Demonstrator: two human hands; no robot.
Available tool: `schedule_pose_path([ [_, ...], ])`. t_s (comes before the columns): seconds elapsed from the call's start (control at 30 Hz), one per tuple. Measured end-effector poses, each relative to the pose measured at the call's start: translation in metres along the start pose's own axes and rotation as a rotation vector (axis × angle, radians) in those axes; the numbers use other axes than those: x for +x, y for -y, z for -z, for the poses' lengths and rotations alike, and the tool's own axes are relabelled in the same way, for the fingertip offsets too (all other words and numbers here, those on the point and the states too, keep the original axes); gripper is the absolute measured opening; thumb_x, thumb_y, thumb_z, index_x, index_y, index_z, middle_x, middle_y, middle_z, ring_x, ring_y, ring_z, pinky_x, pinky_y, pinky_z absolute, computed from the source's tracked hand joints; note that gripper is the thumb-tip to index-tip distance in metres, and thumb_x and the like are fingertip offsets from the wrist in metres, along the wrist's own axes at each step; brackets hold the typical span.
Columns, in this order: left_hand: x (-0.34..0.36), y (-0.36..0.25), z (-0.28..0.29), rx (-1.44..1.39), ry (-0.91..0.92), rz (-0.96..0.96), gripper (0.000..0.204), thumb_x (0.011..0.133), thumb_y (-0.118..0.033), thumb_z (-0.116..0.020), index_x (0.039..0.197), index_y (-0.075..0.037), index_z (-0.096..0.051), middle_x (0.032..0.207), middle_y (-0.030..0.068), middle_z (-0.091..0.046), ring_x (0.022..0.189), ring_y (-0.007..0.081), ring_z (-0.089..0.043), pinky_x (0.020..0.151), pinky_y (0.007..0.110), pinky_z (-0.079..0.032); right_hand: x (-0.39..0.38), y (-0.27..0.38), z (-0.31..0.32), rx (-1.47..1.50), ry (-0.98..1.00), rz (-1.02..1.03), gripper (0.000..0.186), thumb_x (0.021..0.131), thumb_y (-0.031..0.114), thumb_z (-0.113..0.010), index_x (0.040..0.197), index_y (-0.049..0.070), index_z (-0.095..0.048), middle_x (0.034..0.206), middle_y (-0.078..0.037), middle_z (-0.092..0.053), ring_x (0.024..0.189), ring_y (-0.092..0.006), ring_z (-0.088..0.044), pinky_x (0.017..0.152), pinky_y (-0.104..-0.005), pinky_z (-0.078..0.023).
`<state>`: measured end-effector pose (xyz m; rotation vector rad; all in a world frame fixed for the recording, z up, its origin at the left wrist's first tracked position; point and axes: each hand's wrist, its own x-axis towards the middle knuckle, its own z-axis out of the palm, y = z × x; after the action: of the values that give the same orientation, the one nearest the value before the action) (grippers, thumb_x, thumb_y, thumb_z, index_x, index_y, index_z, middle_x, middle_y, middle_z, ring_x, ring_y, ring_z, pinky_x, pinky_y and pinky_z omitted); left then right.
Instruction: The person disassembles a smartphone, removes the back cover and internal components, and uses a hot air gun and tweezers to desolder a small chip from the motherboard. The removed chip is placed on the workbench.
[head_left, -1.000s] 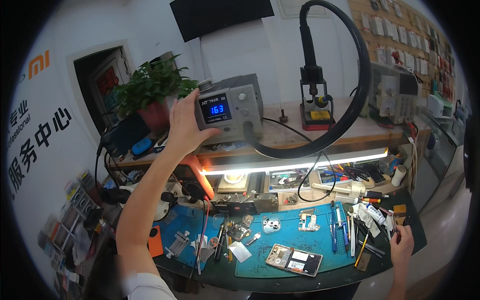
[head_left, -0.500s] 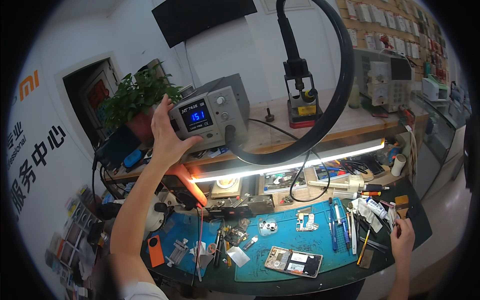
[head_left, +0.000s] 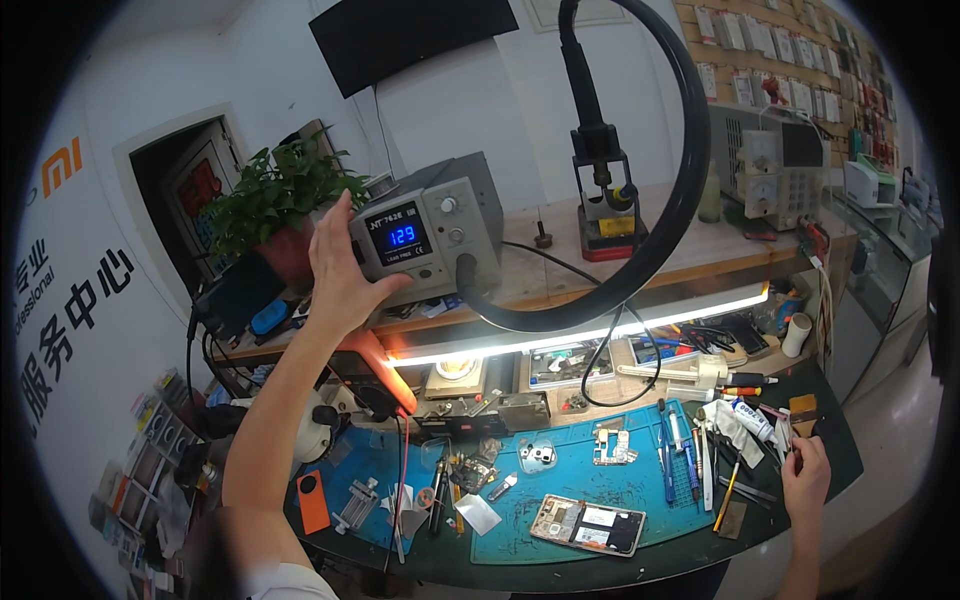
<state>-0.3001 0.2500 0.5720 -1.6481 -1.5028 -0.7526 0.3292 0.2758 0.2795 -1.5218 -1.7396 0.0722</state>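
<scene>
The left hand (head_left: 338,268), spread wide, touches the left end of the grey control box (head_left: 478,215) on the shelf (head_left: 740,268). The right hand (head_left: 806,480), pinched nearly together, is near the white tube (head_left: 752,418) on the counter (head_left: 846,455); I can't tell whether it holds something.

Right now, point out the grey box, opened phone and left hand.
Grey box (head_left: 431,232), head view: front panel, beside the display.
Opened phone (head_left: 588,525), head view: exposed inside, near its middle.
Left hand (head_left: 338,272), head view: back of the hand.
</scene>
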Motion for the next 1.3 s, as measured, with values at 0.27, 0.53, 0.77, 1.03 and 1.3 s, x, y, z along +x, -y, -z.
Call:
schedule_pose_path([
  [0.27,-0.001,0.001,0.000,0.069,0.039,0.015,0.134,0.061,-0.033,-0.099,0.165,-0.010,-0.018,0.157,0.0188,-0.037,0.148,0.0386,-0.034,0.126,0.051,-0.019,0.002,0.003,0.001,0.005,0.013,0.009,0.021,0.087,-0.009,-0.066,0.107,-0.005,-0.066,0.096,-0.016,-0.060,0.080,-0.0289,-0.066,0.072,-0.0371,-0.053],
  [0.53,0.002,-0.004,0.005,0.107,0.070,0.023,0.133,0.062,-0.034,-0.099,0.165,-0.010,-0.017,0.157,0.0192,-0.037,0.149,0.0379,-0.033,0.127,0.053,-0.016,0.004,0.009,0.001,0.047,0.013,0.013,0.019,0.087,-0.008,-0.066,0.106,-0.004,-0.067,0.094,-0.016,-0.062,0.077,-0.0288,-0.067,0.069,-0.0371,-0.053],
  [0.77,0.026,-0.037,0.019,0.064,0.149,0.031,0.123,0.070,-0.038,-0.095,0.164,-0.008,-0.023,0.156,0.0212,-0.042,0.149,0.0364,-0.038,0.125,0.050,-0.024,0.005,0.008,0.007,0.032,0.010,0.030,0.020,0.086,-0.006,-0.069,0.107,-0.003,-0.068,0.091,-0.016,-0.065,0.076,-0.0298,-0.068,0.069,-0.0371,-0.054],
  [1.03,0.200,-0.115,-0.059,-0.666,0.360,0.204,0.104,0.091,-0.062,-0.071,0.160,0.004,-0.032,0.151,0.0256,-0.054,0.142,0.0377,-0.050,0.115,0.050,-0.043,0.002,0.029,0.026,0.093,-0.034,0.065,0.022,0.086,-0.006,-0.068,0.108,-0.003,-0.068,0.093,-0.016,-0.066,0.079,-0.0309,-0.069,0.071,-0.0374,-0.055],
  [1.3,0.271,-0.173,-0.155,-0.967,0.342,0.338,0.048,0.089,-0.027,-0.084,0.118,0.005,-0.063,0.106,0.0133,-0.071,0.093,0.0262,-0.073,0.082,0.041,-0.061,-0.033,0.015,0.061,0.149,-0.097,-0.131,0.046,0.089,-0.009,-0.065,0.133,0.002,-0.061,0.093,-0.013,-0.063,0.074,-0.0219,-0.064,0.068,-0.0341,-0.054],
])
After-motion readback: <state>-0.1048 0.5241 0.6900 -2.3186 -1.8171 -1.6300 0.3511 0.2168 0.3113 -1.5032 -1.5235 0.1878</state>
